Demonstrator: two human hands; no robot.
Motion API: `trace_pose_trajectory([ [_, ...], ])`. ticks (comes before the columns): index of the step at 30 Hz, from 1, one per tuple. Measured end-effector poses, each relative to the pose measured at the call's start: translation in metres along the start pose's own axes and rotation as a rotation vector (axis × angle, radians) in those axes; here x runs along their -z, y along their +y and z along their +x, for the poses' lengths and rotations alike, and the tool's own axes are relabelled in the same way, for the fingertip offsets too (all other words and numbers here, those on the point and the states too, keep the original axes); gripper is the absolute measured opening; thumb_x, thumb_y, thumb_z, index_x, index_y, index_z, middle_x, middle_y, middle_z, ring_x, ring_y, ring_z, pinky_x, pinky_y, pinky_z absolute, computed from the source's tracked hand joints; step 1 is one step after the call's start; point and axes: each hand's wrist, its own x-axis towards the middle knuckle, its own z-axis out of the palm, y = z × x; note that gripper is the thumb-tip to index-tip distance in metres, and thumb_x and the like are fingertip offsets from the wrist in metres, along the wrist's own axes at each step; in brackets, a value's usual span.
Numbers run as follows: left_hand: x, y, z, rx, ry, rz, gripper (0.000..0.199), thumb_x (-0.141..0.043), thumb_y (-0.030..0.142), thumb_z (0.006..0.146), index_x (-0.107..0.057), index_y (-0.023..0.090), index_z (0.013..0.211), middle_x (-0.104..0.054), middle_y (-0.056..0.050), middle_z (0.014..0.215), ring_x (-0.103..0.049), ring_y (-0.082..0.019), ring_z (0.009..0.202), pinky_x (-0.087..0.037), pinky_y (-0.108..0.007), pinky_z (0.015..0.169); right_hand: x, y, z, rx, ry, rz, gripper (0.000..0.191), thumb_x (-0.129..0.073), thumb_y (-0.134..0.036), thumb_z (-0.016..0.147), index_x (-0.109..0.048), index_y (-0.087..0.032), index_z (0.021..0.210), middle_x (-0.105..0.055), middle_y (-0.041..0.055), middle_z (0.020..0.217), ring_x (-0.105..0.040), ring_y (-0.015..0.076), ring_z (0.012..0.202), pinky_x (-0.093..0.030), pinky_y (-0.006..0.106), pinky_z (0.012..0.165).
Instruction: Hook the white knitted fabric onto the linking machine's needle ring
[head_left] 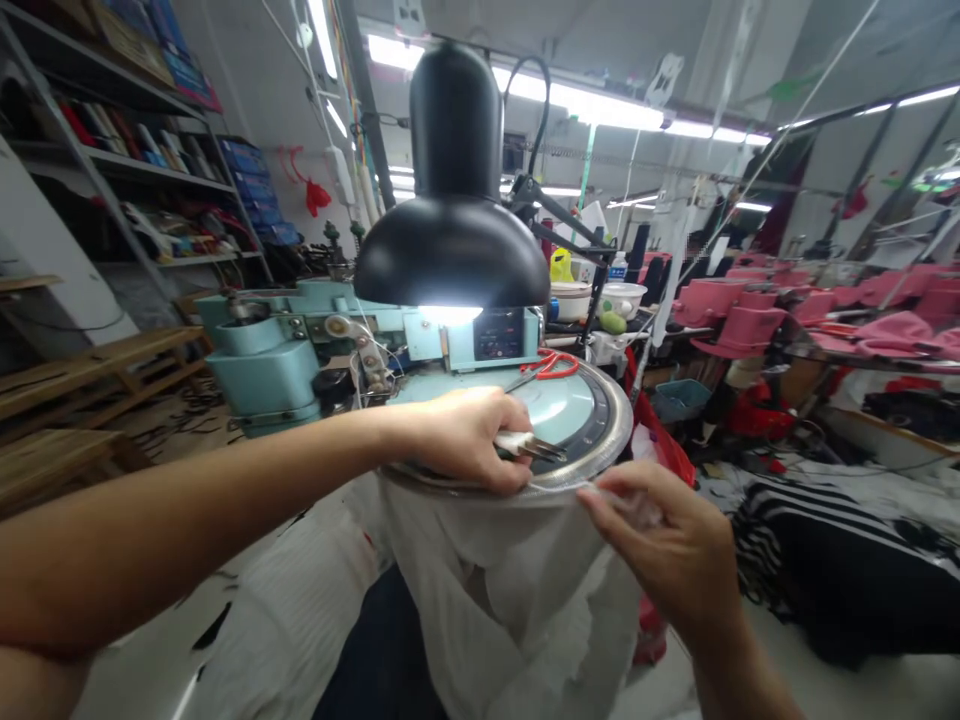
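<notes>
Right here it's all white: sheer white cloth (495, 590) hanging below the ring, and the hand tool (525, 445) in my grip shows a white handle with silver tips. Straight ahead, pale teal on the machine (277, 370), glossy black on the lamp shade (450, 250), bright red on the scissors (551, 365). Over to the right, pink fabric pieces (742, 330), a red plastic bag (664, 445), and bold black-and-white stripes on the bundled cloth (825, 540).
</notes>
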Motion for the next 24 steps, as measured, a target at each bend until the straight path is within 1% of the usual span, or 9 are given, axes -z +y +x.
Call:
trace_pose_trajectory([
  [2,0.0,0.001,0.001,-0.002,0.011,0.027,0.009,-0.063,0.026,0.072,-0.065,0.018,0.068,-0.065,0.0,0.078,-0.057,-0.014,0.066,-0.04,-0.023,0.062,0.022,0.037,-0.01,-0.106,-0.004,-0.039,0.02,-0.078,-0.039,0.072,-0.074,-0.021,0.079,-0.073,0.0057,0.083,-0.067,0.0214,0.077,-0.053,0.028,0.066],
  [4,0.001,0.002,0.003,-0.023,-0.011,0.05,0.007,-0.063,0.024,0.072,-0.065,0.018,0.069,-0.065,0.0,0.081,-0.057,-0.014,0.068,-0.04,-0.023,0.063,0.044,0.069,-0.023,-0.262,-0.273,-0.07,0.027,-0.079,-0.043,0.068,-0.07,-0.02,0.057,-0.063,0.0011,0.054,-0.059,0.017,0.051,-0.046,0.025,0.046],
  [6,0.002,0.002,0.005,-0.059,-0.036,0.061,0.009,-0.067,0.027,0.073,-0.065,0.018,0.07,-0.065,0.0,0.083,-0.058,-0.014,0.07,-0.041,-0.022,0.065,0.061,0.081,-0.031,-0.288,-0.44,-0.029,0.03,-0.072,-0.044,0.079,-0.073,-0.02,0.06,-0.064,0.0018,0.058,-0.06,0.0166,0.052,-0.045,0.024,0.047],
  [10,0.003,0.0,0.011,-0.131,-0.042,0.049,0.019,-0.073,0.036,0.076,-0.066,0.018,0.074,-0.063,0.0,0.086,-0.059,-0.015,0.074,-0.042,-0.022,0.069,0.062,0.047,-0.018,-0.044,-0.507,0.209,0.027,-0.053,-0.031,0.093,-0.079,-0.025,0.089,-0.077,0.0056,0.091,-0.072,0.0209,0.084,-0.055,0.027,0.073],
  [14,0.001,-0.006,0.015,-0.16,-0.046,0.001,0.03,-0.077,0.046,0.075,-0.066,0.018,0.075,-0.063,-0.001,0.085,-0.058,-0.015,0.075,-0.041,-0.022,0.068,0.037,0.001,0.008,0.07,-0.633,0.127,0.024,-0.056,-0.034,0.093,-0.078,-0.024,0.096,-0.075,0.003,0.078,-0.068,0.0166,0.07,-0.05,0.024,0.063],
  [16,0.0,-0.008,0.016,-0.157,-0.036,-0.038,0.034,-0.083,0.047,0.069,-0.066,0.018,0.072,-0.062,0.0,0.083,-0.058,-0.016,0.074,-0.041,-0.022,0.067,0.025,-0.006,0.012,0.168,-0.575,0.094,0.019,-0.063,-0.032,0.091,-0.079,-0.023,0.098,-0.071,0.0008,0.067,-0.064,0.0139,0.059,-0.046,0.024,0.057],
  [18,0.0,-0.009,0.016,-0.166,-0.041,-0.09,0.034,-0.086,0.044,0.066,-0.065,0.018,0.07,-0.062,0.0,0.082,-0.058,-0.017,0.075,-0.042,-0.023,0.068,0.019,-0.004,0.009,0.232,-0.433,0.168,0.014,-0.067,-0.027,0.09,-0.079,-0.023,0.095,-0.068,-0.0008,0.059,-0.061,0.0126,0.051,-0.045,0.024,0.052],
  [21,0.003,-0.007,0.018,-0.18,-0.09,-0.142,0.024,-0.078,0.037,0.075,-0.065,0.017,0.07,-0.061,-0.002,0.085,-0.058,-0.017,0.076,-0.044,-0.024,0.071,0.015,0.004,0.002,0.169,-0.203,0.198,0.015,-0.07,-0.018,0.086,-0.079,-0.025,0.096,-0.075,0.0017,0.073,-0.068,0.0155,0.062,-0.051,0.025,0.057],
  [24,0.004,-0.002,0.02,-0.175,-0.115,-0.125,0.016,-0.07,0.028,0.079,-0.064,0.017,0.07,-0.061,-0.002,0.085,-0.058,-0.017,0.077,-0.045,-0.024,0.074,0.012,0.007,0.001,0.12,-0.164,0.18,0.017,-0.07,-0.016,0.085,-0.078,-0.027,0.095,-0.079,0.002,0.084,-0.072,0.017,0.073,-0.055,0.025,0.065],
])
